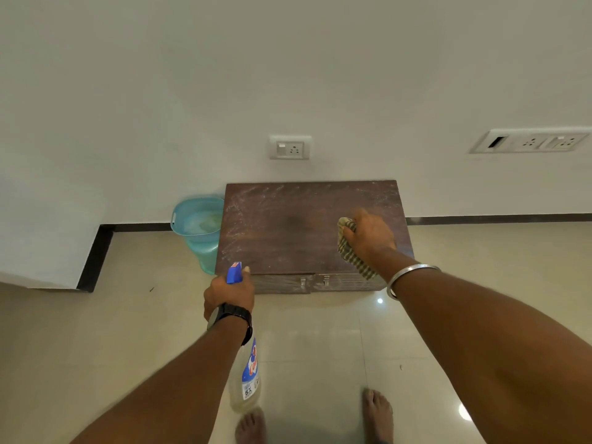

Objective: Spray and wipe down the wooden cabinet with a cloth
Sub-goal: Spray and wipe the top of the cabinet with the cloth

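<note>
One low wooden cabinet (288,232) sits on the tiled floor (320,341), its back against the wall (288,75). Pale smears streak the rear and left of its dark top. It looks heavy and rigid, so I'd judge it will stay put under a firm rub and needs no steadying, though the flat top may be slick where it is wet.

The right hand (368,235) rests on the right part of that top, fingers curled round a bunched checked cloth (354,259) whose loose end trails toward the front edge. The cloth is soft and best kept wadded in the palm.

By the front left corner, the left hand (229,293) grips the neck of a spray bottle (248,376). Its blue nozzle points at the top and its light plastic body hangs below the wrist.

Two metal latches (315,280) on the front face could snag the cloth. A teal bucket (195,225) holding water stands just beside the left side, so a wide sweep that way risks a knock. A wall socket (290,147) sits above the back edge, so spray is better aimed low. Open floor lies in front and to the right.
</note>
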